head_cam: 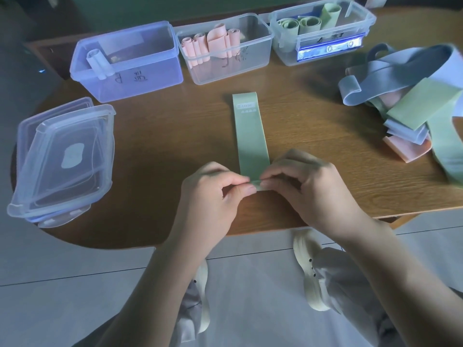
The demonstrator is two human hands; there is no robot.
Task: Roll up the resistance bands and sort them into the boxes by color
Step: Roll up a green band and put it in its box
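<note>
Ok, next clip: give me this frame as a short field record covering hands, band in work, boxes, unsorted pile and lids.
left hand: left hand pinches the near end of the green band
right hand: right hand pinches the same end, first fold started
band in work: lies flat on the table, printed end far
left box: blue box, one pale roll
middle box: pink-roll box
right box: green-roll box
unsorted pile: loose bands, right side
lids: stacked lids, left edge

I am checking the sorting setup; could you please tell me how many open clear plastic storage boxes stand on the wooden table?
3, in a row along the far edge: the left box with a pale blue roll, the middle box with pink rolls, the right box with green rolls.
</note>
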